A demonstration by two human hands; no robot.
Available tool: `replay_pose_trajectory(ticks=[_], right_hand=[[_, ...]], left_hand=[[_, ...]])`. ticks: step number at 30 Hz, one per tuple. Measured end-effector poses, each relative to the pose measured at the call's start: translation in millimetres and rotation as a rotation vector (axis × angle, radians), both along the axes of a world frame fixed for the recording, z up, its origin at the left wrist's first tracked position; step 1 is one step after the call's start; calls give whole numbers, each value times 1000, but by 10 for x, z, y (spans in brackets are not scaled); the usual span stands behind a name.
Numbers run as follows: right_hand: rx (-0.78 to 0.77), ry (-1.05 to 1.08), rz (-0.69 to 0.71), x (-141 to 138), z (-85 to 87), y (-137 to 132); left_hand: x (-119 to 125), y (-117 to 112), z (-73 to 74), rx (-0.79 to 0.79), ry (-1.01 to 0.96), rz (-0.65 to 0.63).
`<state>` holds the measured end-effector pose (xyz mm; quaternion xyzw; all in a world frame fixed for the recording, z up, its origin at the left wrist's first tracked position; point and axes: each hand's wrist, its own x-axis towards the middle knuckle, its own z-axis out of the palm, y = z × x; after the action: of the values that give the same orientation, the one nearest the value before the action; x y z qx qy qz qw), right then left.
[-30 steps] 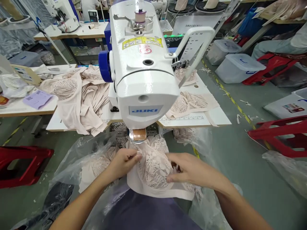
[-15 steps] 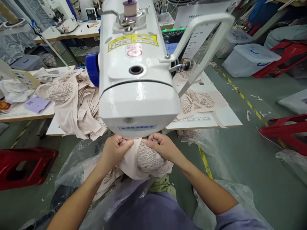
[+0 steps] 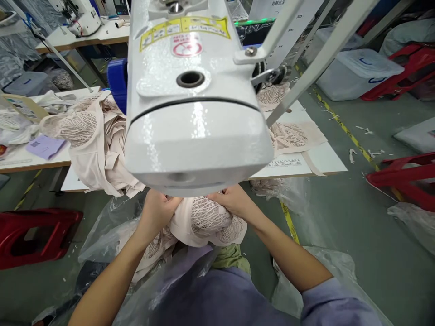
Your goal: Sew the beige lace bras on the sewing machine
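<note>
Directly ahead stands a white sewing machine (image 3: 197, 149), its head hiding the needle area. Below its front edge my left hand (image 3: 158, 210) grips the left side of a beige lace bra (image 3: 210, 217), thumb pressed on the fabric. My right hand (image 3: 234, 199) pinches the same bra on its right side; those fingertips are partly covered by the machine head. The lace cup hangs toward me between both hands. More beige pieces (image 3: 151, 258) lie in clear plastic over my lap, under my left forearm.
A pile of beige bras (image 3: 98, 140) covers the table's left side. Another bra (image 3: 292, 136) lies on the right table beside a printed ruler (image 3: 285, 162). Red stools (image 3: 37, 235) stand left and right. Clear lidded bins (image 3: 360, 72) sit at the back right.
My view has moved closer to the machine head, which now looks larger and covers more of my fingertips. Both hands keep their hold on the bra and have shifted slightly forward.
</note>
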<state>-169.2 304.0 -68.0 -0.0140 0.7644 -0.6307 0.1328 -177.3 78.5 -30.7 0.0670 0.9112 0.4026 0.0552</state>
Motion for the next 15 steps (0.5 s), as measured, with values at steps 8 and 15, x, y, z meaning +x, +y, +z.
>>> replay_pose_trajectory(ticks=[8,15], right_hand=[[-345,-96,388,297,-756,48],[-428,-326,438,566,-1008,235]], left_hand=[[7,-87,14,-98,-64,94],[5,-112,-25,-45,3,91]])
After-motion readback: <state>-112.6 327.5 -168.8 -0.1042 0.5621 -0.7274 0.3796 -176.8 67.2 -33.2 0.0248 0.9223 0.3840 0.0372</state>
